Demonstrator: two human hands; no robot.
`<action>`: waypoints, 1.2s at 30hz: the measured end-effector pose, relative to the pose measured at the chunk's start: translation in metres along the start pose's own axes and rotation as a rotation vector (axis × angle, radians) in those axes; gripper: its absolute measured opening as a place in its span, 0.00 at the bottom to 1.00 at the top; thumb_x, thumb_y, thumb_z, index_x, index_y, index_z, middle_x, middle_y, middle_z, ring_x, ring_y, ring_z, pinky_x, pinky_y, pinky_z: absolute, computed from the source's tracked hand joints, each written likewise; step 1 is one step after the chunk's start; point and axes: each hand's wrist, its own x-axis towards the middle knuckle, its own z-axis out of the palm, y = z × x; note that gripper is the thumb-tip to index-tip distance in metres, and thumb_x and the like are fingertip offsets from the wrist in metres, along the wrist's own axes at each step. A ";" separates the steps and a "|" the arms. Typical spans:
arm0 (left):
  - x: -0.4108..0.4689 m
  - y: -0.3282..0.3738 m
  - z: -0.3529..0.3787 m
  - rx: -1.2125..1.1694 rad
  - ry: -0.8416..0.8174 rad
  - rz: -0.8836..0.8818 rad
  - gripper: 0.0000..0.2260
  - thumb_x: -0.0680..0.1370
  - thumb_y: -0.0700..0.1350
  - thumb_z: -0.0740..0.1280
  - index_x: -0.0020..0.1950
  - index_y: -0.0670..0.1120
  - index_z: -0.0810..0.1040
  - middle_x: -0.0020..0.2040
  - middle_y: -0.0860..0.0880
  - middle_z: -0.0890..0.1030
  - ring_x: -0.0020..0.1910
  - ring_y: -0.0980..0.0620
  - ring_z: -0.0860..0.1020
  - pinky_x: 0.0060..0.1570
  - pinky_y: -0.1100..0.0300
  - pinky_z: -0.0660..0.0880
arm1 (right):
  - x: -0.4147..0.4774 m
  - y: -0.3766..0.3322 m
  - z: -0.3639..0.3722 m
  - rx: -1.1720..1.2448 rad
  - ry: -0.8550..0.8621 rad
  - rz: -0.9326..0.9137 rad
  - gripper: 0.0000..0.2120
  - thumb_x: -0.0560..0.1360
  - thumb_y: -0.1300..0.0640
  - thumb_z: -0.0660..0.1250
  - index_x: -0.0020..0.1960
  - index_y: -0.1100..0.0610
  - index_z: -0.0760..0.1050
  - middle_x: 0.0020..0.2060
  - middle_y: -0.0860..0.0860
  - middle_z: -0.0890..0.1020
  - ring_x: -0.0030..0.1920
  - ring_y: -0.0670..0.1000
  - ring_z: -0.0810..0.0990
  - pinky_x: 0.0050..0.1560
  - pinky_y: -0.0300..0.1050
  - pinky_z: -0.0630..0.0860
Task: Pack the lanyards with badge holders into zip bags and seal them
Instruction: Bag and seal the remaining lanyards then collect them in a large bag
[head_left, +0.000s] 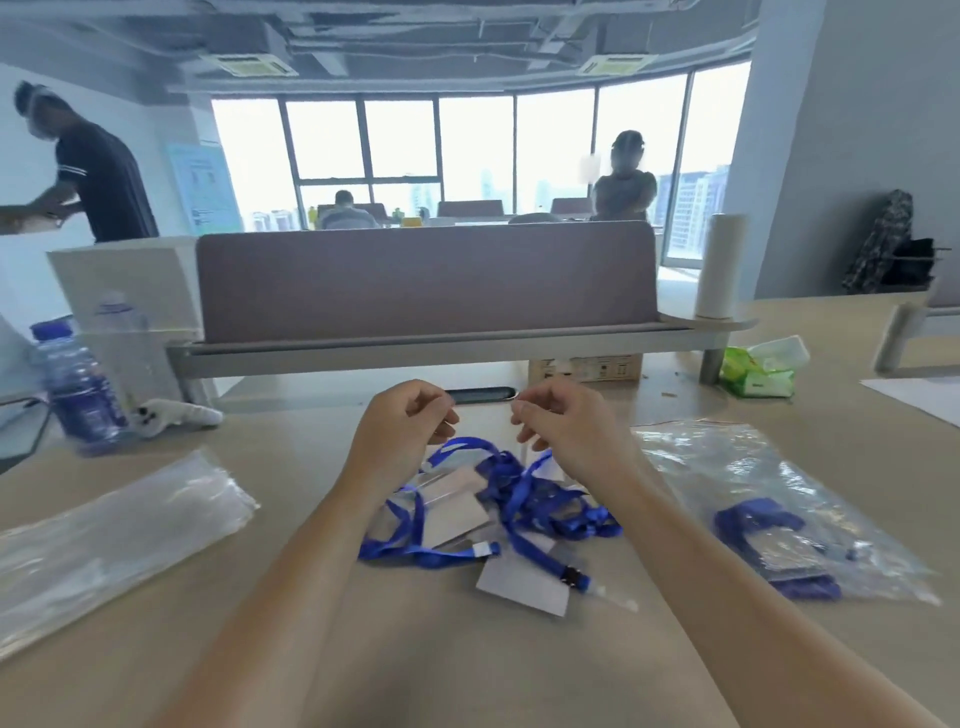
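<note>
My left hand (410, 421) and my right hand (561, 421) are raised above the table, each pinching an upper corner of a clear zip bag (447, 483) that hangs between them. Blue lanyard straps show through the bag, but I cannot tell which are inside it. Below lies a tangled pile of blue lanyards (540, 509) with clear badge holders and white cards (522, 584). At the right lie packed zip bags (779, 467) with a blue lanyard (753, 525) inside. A stack of empty zip bags (104, 535) lies at the left.
A blue-labelled water bottle (78, 389) and a small white toy (176, 413) stand at the far left. The desk divider (426, 280) runs across the back, with a cardboard box (587, 369) and a green tissue pack (758, 369) under its shelf. Other people are in the room behind.
</note>
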 end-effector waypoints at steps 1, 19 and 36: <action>-0.001 -0.006 -0.009 0.027 0.005 -0.011 0.08 0.82 0.43 0.63 0.50 0.44 0.81 0.42 0.49 0.85 0.40 0.52 0.84 0.46 0.60 0.83 | 0.001 0.000 0.009 -0.009 -0.033 0.002 0.02 0.78 0.55 0.68 0.49 0.53 0.79 0.39 0.48 0.85 0.38 0.47 0.84 0.40 0.40 0.80; 0.010 -0.077 -0.039 0.135 -0.088 -0.151 0.07 0.80 0.43 0.65 0.44 0.48 0.81 0.40 0.52 0.85 0.39 0.52 0.83 0.49 0.54 0.82 | 0.061 0.031 0.092 -0.870 -0.812 -0.005 0.29 0.69 0.45 0.76 0.67 0.47 0.72 0.61 0.44 0.76 0.58 0.48 0.75 0.59 0.44 0.71; 0.004 -0.094 -0.028 0.239 -0.097 -0.123 0.09 0.80 0.44 0.65 0.42 0.54 0.80 0.41 0.56 0.84 0.42 0.54 0.82 0.48 0.55 0.80 | 0.059 0.025 0.097 -1.052 -0.831 -0.041 0.27 0.70 0.44 0.75 0.61 0.55 0.70 0.51 0.49 0.77 0.49 0.52 0.75 0.45 0.43 0.69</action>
